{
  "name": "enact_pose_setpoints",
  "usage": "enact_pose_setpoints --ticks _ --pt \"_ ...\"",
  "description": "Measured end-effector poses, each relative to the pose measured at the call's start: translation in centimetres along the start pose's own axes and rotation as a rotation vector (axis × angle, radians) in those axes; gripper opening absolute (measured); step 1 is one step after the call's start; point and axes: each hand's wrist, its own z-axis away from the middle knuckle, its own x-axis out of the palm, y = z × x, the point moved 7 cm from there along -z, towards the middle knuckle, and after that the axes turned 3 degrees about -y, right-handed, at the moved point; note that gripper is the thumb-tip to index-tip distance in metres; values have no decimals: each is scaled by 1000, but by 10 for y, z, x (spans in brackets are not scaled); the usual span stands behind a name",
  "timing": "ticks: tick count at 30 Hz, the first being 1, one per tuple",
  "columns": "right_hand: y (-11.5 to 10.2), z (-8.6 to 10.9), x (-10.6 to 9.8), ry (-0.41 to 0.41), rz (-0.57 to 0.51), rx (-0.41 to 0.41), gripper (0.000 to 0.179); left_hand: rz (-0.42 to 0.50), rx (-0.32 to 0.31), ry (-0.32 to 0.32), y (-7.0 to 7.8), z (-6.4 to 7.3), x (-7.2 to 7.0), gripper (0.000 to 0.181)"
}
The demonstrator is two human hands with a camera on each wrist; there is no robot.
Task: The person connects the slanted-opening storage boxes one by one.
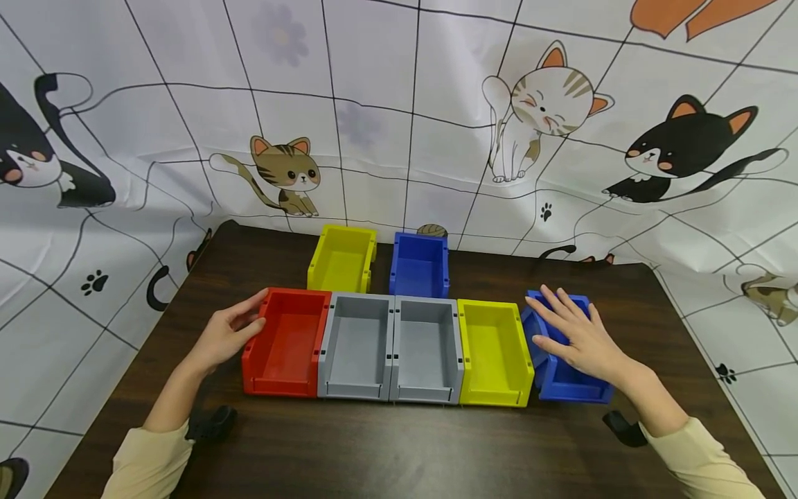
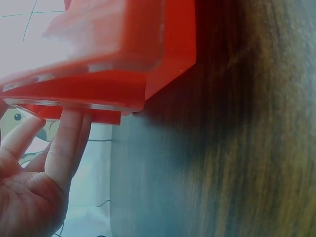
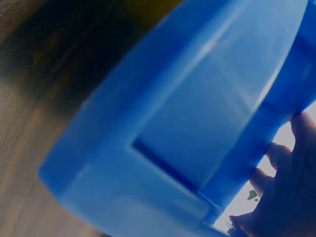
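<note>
Before a cat-printed cloth (image 1: pixel 374 104), set out across a dark table (image 1: pixel 405 447).
Lined up from the left — a red bin (image 1: pixel 289 343), two grey bins (image 1: pixel 361 346) and a yellow bin (image 1: pixel 492 353), with a blue bin (image 1: pixel 576 391) askew just beside; behind, a second yellow bin (image 1: pixel 341 260) and a second blue bin (image 1: pixel 420 267). Touching the red bin's outer side with the left hand (image 1: pixel 226 338), fingers straight and parted — placed over the blue bin with the right hand (image 1: pixel 576 339), fingers spread apart.
</note>
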Motion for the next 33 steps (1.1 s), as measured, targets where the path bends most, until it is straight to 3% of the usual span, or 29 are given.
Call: enact_pose_setpoints --ticks 21,33 --pt "-1 0 1 50 43 19 63 8 -10 4 -5 -1 0 53" --pt "1 1 3 77 64 16 63 21 18 1 -2 0 1 52"
